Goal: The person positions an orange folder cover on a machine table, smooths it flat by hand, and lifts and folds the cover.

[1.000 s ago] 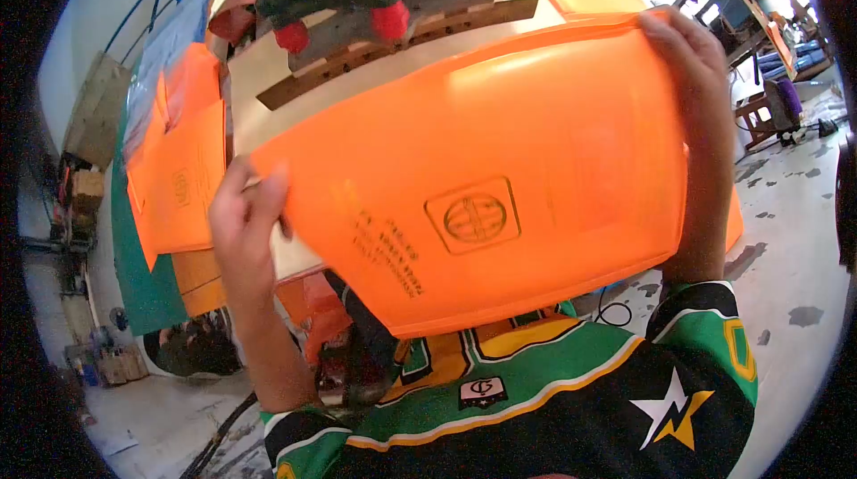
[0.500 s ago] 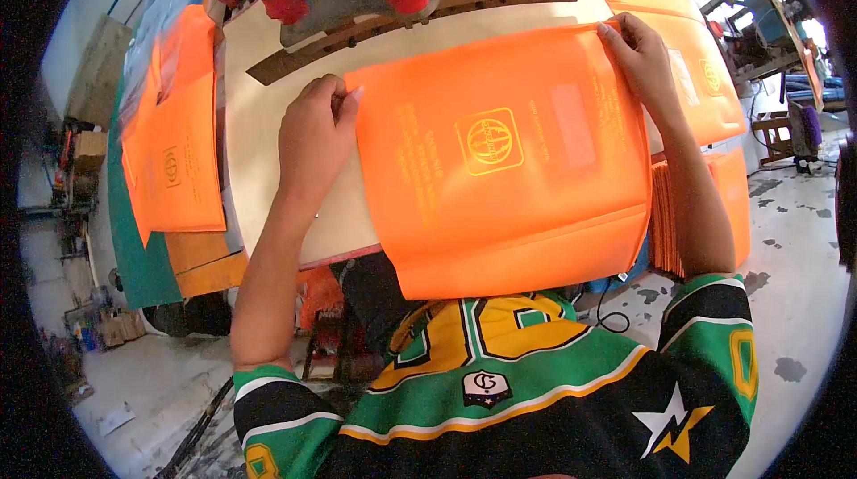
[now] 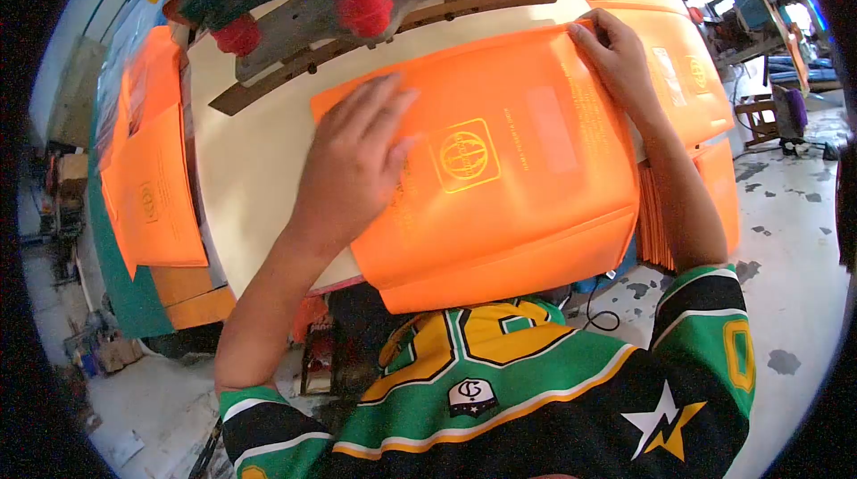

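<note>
An orange plastic folder with yellow print and a clear window lies on the cream board, its near edge hanging over the board's front edge. Fingers stretched and a little blurred, my left hand is over the folder's left part; whether it touches the surface I cannot tell. My right hand pinches the folder's far right corner between thumb and fingers. Just beyond the folder's far edge runs a long metal bar under a machine head with red cylinders.
More orange folders lie at the left on a green surface. At the right are further orange folders, with a stack below them. A black cable hangs near the board's front edge.
My left hand has let go of the folder's far left corner and moved right and down over its printed face, fingers opening. My right hand keeps its corner.
</note>
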`<control>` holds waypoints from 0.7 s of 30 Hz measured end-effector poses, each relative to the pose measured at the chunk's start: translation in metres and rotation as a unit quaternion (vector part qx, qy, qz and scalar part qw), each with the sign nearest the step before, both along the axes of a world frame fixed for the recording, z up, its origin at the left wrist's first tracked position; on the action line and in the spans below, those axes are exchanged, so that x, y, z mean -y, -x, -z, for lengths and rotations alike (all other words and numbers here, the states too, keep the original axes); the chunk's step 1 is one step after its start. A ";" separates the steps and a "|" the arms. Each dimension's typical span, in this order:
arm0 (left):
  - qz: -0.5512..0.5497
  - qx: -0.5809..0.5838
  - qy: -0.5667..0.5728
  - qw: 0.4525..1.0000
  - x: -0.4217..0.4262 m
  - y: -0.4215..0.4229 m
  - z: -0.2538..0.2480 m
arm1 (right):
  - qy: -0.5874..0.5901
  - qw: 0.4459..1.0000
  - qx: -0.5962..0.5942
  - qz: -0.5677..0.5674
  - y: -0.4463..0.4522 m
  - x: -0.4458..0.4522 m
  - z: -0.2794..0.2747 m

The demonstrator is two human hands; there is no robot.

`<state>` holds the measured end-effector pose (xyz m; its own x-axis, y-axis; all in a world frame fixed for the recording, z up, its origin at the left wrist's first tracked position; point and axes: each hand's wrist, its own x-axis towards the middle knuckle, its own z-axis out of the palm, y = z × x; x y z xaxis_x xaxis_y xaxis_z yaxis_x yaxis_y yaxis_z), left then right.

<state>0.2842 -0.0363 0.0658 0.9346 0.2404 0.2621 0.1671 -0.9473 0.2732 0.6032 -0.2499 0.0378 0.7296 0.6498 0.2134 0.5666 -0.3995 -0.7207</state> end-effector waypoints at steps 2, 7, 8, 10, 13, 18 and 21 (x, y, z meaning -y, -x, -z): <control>0.122 0.007 0.026 0.992 0.012 -0.022 0.001 | 0.010 1.000 0.014 0.002 -0.006 0.001 0.003; 0.151 -0.043 -0.001 0.988 0.025 -0.045 0.026 | -0.012 0.973 0.232 0.017 0.017 -0.001 -0.011; 0.151 -0.057 -0.018 0.987 0.027 -0.047 0.028 | 0.053 0.943 0.327 0.017 0.029 0.001 -0.023; 0.153 -0.068 -0.017 0.986 0.030 -0.047 0.025 | 0.056 0.946 0.318 -0.026 0.051 0.001 -0.029; 0.148 -0.085 -0.012 0.985 0.033 -0.046 0.023 | 0.069 0.939 0.281 -0.185 0.087 -0.001 -0.023; 0.119 -0.060 0.020 0.991 0.033 -0.049 0.013 | 0.145 0.926 0.252 -0.242 0.105 -0.004 -0.007; 0.101 -0.086 0.008 0.991 0.035 -0.045 0.009 | 0.152 0.929 0.236 -0.243 0.107 0.000 -0.008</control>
<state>0.3288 -0.0711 0.0567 0.9946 0.0459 0.0931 0.0188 -0.9617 0.2733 0.4961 -0.2497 0.0461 0.2069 0.9601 0.1883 0.9571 -0.1587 -0.2424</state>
